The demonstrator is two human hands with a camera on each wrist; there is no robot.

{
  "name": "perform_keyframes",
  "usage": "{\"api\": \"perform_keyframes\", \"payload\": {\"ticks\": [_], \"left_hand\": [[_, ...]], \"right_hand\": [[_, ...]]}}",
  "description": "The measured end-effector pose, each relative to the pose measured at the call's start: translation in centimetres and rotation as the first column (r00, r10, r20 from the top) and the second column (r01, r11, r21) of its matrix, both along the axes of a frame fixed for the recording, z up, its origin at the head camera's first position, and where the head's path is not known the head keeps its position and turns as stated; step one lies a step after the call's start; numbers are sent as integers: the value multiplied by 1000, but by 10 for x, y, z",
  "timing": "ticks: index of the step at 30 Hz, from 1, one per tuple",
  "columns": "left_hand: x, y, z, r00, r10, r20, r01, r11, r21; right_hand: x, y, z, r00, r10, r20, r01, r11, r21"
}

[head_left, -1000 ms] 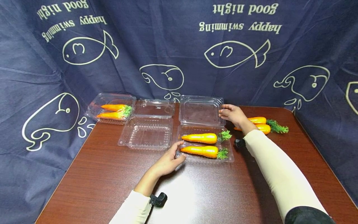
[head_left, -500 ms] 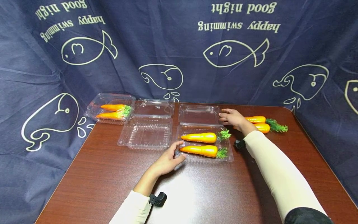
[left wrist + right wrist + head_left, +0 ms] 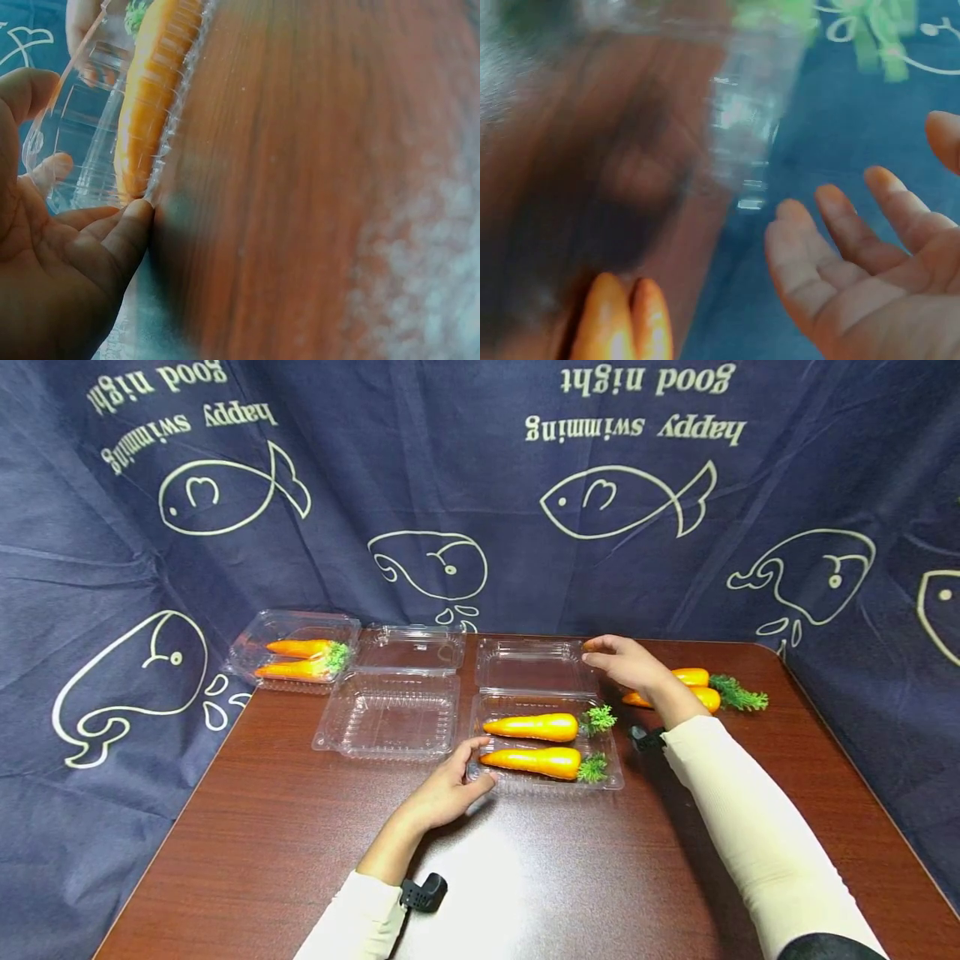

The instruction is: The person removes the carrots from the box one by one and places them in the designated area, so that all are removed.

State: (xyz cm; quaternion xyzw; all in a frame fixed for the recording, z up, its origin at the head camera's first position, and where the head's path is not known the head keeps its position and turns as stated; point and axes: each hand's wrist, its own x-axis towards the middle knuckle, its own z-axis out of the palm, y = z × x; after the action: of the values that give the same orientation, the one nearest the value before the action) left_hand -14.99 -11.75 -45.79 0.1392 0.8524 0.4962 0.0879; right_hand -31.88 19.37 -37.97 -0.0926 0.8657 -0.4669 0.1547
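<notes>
A clear plastic clamshell container (image 3: 543, 788) lies unfolded mid-table, its lid (image 3: 536, 667) leaning flat toward the back. Two orange carrots (image 3: 531, 727) with green tops lie side by side in its base. My left hand (image 3: 444, 792) grips the base's left end; in the left wrist view its fingertips (image 3: 136, 211) are right at the rim, below a carrot (image 3: 154, 90). My right hand (image 3: 628, 667) hovers at the lid's right edge, holding nothing. In the right wrist view the right hand (image 3: 877, 277) has its fingers spread apart beside the clear plastic (image 3: 742, 112).
Left of it stands another unfolded clamshell (image 3: 390, 745). A closed clamshell (image 3: 258, 643) with two carrots inside sits at the back left. Two more carrots (image 3: 705, 697) lie on the table (image 3: 675, 860) beyond my right wrist. A blue fish-print cloth (image 3: 450, 468) hangs behind.
The lid, raised a second ago, has dropped back to lie flatter. My right hand has lifted slightly off its edge. The left hand has stayed in place at the base.
</notes>
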Motion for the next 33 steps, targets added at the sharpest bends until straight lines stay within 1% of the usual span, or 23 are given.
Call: {"api": "perform_keyframes", "payload": {"ticks": [3, 7, 11, 13, 15, 18, 21, 24, 26, 29, 31, 33], "left_hand": [[0, 0, 0, 1000, 2, 4, -2, 1000, -1], [1, 1, -1, 1000, 7, 2, -7, 1000, 6], [1, 2, -1, 1000, 12, -5, -12, 1000, 10], [1, 2, -1, 1000, 13, -3, -13, 1000, 13], [1, 2, 0, 1000, 17, 0, -17, 1000, 11], [1, 1, -1, 1000, 19, 3, -19, 1000, 11], [0, 1, -1, 1000, 20, 2, -20, 1000, 5], [0, 1, -1, 1000, 19, 0, -19, 1000, 1], [0, 1, -1, 1000, 15, -3, -15, 1000, 3], [0, 1, -1, 1000, 7, -12, -7, 1000, 5], [0, 1, -1, 1000, 5, -13, -5, 1000, 2], [0, 1, -1, 1000, 3, -10, -3, 1000, 2]], "right_hand": [[8, -3, 11, 1000, 8, 15, -8, 999, -38], [18, -9, 22, 997, 68, 31, -66, 996, -55], [27, -17, 29, 987, 160, 2, -159, 987, -26], [31, -21, 31, 977, 210, -30, -210, 978, -6], [34, -25, 32, 962, 262, -72, -261, 965, 33], [38, -34, 32, 931, 344, -126, -327, 935, 134], [42, -42, 30, 886, 439, -146, -396, 883, 253], [45, -49, 26, 844, 521, -129, -465, 830, 307], [46, -52, 23, 821, 558, -124, -502, 807, 310], [46, -55, 17, 812, 575, -101, -527, 796, 297], [45, -57, 14, 811, 580, -75, -538, 791, 293], [44, -59, 11, 808, 587, -47, -548, 779, 305]]}}
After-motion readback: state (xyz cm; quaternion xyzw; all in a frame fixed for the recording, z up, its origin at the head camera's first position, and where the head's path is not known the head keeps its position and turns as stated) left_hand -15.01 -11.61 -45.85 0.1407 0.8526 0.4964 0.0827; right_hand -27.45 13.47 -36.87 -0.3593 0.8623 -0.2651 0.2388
